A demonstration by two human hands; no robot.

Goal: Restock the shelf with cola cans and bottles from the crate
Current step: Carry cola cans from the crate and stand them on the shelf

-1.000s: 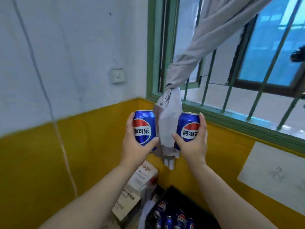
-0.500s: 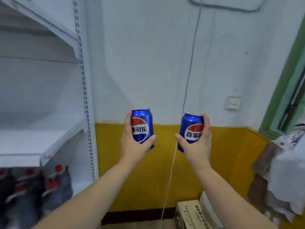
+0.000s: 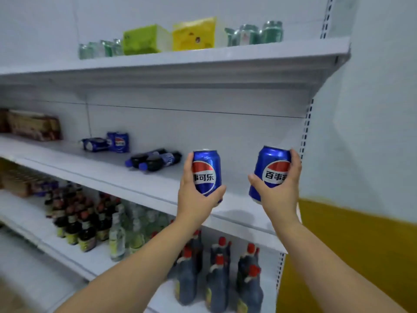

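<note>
— Fingers [image 3: 295, 161] of the right hand [image 3: 279, 195] curl round a blue can, the right can [image 3: 272, 168], tilted slightly. The left hand [image 3: 196, 199] wraps the left can [image 3: 206, 172], held upright.

— Where are they?

— Both are in the air, apart, before the front edge of the middle shelf [image 3: 112, 175], near its right end.

— Below?

— Red-capped bottles [image 3: 216, 279] stand at the lower shelf's right end.

— And further back?

— Two dark bottles [image 3: 153, 160] lie on their sides mid-shelf. Blurred blue cans [image 3: 118, 142] sit toward the back edge, left. On the top shelf, a green box [image 3: 144, 39] is beside a yellow box [image 3: 194, 33].
</note>
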